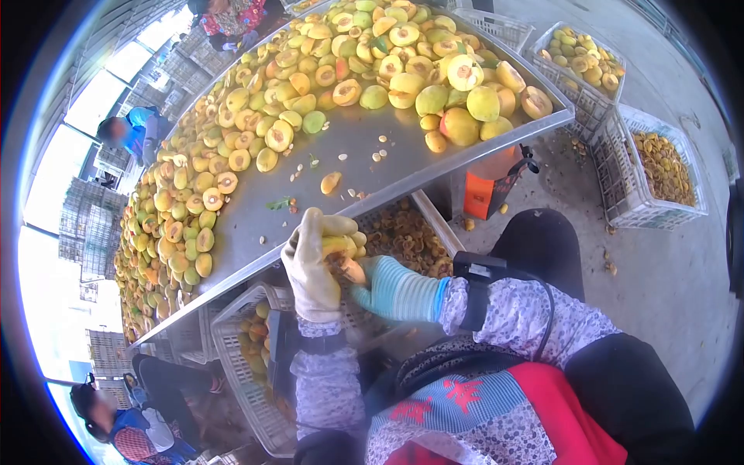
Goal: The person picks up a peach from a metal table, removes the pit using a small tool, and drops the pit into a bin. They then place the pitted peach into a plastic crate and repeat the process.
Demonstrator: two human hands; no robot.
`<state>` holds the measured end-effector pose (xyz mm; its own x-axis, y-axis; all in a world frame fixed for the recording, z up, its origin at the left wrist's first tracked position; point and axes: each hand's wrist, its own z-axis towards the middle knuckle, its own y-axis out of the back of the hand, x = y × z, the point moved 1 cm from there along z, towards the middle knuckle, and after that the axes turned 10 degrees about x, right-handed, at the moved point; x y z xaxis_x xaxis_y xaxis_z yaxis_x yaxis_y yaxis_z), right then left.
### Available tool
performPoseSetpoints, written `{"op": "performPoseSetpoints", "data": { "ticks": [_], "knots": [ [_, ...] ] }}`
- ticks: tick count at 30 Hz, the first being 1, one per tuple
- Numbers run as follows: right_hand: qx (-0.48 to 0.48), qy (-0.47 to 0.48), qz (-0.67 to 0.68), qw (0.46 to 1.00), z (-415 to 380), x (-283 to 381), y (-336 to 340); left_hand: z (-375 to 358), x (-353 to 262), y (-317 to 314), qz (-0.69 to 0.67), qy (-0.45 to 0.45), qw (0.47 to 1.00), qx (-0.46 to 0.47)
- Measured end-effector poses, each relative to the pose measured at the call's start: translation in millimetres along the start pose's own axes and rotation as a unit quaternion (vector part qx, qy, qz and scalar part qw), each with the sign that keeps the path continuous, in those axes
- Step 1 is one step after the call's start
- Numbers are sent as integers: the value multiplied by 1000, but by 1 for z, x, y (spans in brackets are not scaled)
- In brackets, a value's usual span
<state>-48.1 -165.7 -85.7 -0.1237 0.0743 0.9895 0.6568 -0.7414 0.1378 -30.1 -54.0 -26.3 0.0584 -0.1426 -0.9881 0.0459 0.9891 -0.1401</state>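
My left hand (312,267), in a pale work glove, is closed round a yellow peach half (339,246) just off the table's front edge. My right hand (397,287), in a teal-and-white striped glove, is curled against the underside of that fruit. A tan, rounded piece shows between its fingers and the brown, pitted part of the peach; what this piece is, I cannot tell. Below and behind both hands, a crate (439,223) holds brown pit scraps. On the metal table (310,186) a large heap of halved peaches (372,62) spreads along the far side.
A white crate (230,310) with peaches stands beneath the table at left. To the right are an orange container (478,194), a crate of brown scraps (620,167) and a crate of peaches (542,48). People sit at far left (139,128) and lower left (128,426).
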Motion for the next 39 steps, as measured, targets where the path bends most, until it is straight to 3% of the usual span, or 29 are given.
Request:
{"op": "performPoseSetpoints", "data": {
  "ticks": [2, 6, 8, 10, 12, 15, 17, 18, 20, 21, 22, 23, 26, 28, 32, 35, 37, 39],
  "knots": [
    [48, -123, -42, 990, -2, 12, 9, 1, -3, 4, 101, 73, 992, 26],
    [30, -68, 20, 997, -5, 0, -2, -5, 3, -7, 77, 69, 994, -28],
    [22, -94, 88, 991, -7, 10, -1, -4, 6, -15, -16, 9, 995, -95],
    [25, -93, 70, 993, -5, 1, -2, -3, 6, -9, -18, 22, 995, -93],
    [28, -92, 52, 994, -3, -3, 1, 4, 11, 5, 84, 84, 993, 17],
    [65, -142, -37, 987, -5, 2, 5, -2, 9, 2, 59, 83, 995, -4],
    [89, -151, 91, 980, -13, 22, 10, -5, 13, 0, 3, 69, 998, -9],
    [90, -149, 90, 981, -13, 24, 13, -4, 16, 0, -55, 53, 997, -10],
    [137, -244, 120, 952, -15, 25, 16, -2, 15, 6, -49, 59, 997, 5],
    [137, -244, 121, 952, -15, 25, 16, -2, 11, 9, 22, 65, 997, 37],
    [121, -195, 40, 972, -16, 26, 16, -3, 10, 10, 94, 72, 991, 68],
    [105, -144, -40, 983, -16, 26, 15, -5, 10, 8, 95, 74, 990, 69],
    [86, -148, 68, 983, -18, 25, 9, -10, 14, -5, 48, 48, 998, 8],
    [82, -145, 49, 985, -18, 29, 10, -8, 17, -10, -54, 31, 995, -73],
    [102, -101, -47, 989, -16, 20, 15, -6, 15, 0, 34, 59, 998, 16],
    [139, -194, 28, 971, -18, 34, 19, -6, 17, 3, 51, 84, 994, 52],
    [154, -235, 71, 957, -17, 30, 15, -8, 22, -1, -52, 68, 996, -10],
    [80, -103, -150, 980, -16, 14, 7, -6, 16, 2, 17, 84, 996, 27]
  ]
}}
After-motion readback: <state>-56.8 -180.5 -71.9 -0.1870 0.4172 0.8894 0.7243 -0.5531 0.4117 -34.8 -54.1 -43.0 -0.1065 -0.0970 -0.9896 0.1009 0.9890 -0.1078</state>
